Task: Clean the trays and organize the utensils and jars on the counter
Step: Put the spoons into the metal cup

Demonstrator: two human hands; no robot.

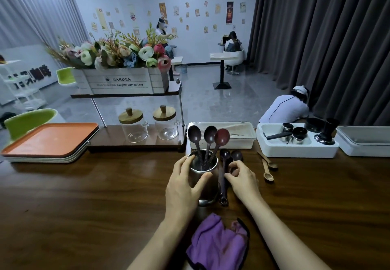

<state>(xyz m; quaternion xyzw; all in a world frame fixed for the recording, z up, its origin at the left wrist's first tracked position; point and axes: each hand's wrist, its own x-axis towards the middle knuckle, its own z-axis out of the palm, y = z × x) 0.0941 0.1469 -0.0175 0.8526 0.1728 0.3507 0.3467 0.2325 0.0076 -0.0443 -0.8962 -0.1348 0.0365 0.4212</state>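
Utensil sorting is in hand: the left hand (181,185) fingers clasp the steel cup (209,187), the right hand (242,181) fingertips pinch dark spoons (223,183) lying just beside it, which likely need lifting in next.

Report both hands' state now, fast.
Left hand: closed, grip wrapped round the steel cup.
Right hand: closed, pinching a dark spoon beside the cup.
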